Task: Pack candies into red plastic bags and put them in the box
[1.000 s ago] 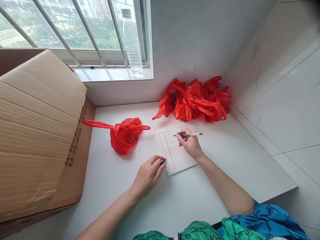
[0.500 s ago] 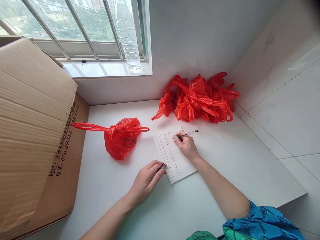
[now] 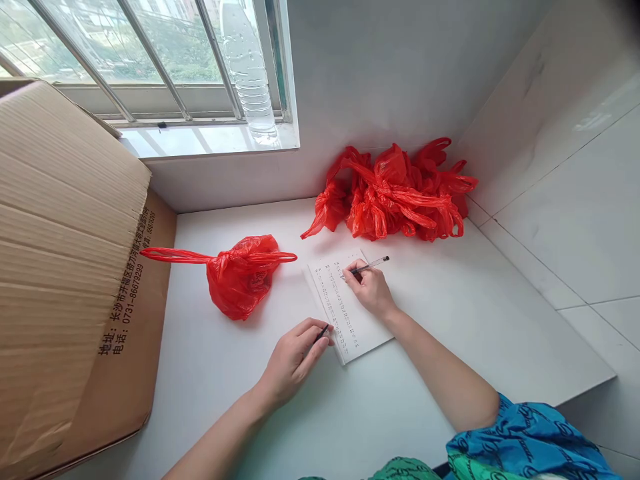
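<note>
Right hand (image 3: 371, 291) bent-fingered (left hand (image 3: 294, 357) too)

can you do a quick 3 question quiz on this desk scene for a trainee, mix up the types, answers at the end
1. Multiple choice: what does the right hand hold?
a) a spoon
b) a pen
c) a pair of scissors

2. True or false: the bottle stands upright on the windowsill.

3. Fill in the blank: the lone red bag sits between the cardboard box and the ____.

Key: 1. b; 2. true; 3. notebook
</note>
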`<state>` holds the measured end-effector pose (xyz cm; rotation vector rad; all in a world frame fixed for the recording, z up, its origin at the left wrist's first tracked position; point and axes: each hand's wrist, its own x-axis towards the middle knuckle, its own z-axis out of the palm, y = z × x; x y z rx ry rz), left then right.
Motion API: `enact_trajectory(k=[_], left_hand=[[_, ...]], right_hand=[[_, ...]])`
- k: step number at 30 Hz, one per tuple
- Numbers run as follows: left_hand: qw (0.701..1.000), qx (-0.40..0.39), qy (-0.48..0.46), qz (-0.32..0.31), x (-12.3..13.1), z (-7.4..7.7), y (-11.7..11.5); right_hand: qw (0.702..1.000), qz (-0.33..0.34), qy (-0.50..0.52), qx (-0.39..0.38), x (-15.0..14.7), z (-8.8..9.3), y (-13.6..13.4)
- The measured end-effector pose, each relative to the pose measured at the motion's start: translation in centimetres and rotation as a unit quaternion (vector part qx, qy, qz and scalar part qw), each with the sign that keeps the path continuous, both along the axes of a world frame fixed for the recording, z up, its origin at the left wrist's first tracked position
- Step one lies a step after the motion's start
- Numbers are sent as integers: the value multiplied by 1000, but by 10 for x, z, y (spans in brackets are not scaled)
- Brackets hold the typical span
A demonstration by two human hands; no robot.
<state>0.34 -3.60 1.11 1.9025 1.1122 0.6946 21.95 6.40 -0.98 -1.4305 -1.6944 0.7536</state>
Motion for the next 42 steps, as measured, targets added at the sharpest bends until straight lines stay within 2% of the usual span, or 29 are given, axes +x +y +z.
enact_trajectory(k=[20, 24, 26, 30, 32, 42], left_hand=[[1000, -6, -6, -7, 0, 0, 0], [999, -26, -20, 13, -1, -3, 0], [999, -35, -34, 25, 0, -5, -1], [998, -34, -50, 30, 1, -8, -1], [998, -30, -48, 31, 1, -10, -1], [999, 15, -27, 22, 1, -11, 1]], right_hand=[[999, -12, 39, -5, 1, -2, 2], [995, -27, 93, 0, 6, 10, -7], [991, -2, 136, 0, 10, 23, -18], [956, 180, 215, -90, 14, 50, -43], [937, 236, 228, -119, 12, 56, -51], [944, 266, 143, -135, -9, 55, -64]])
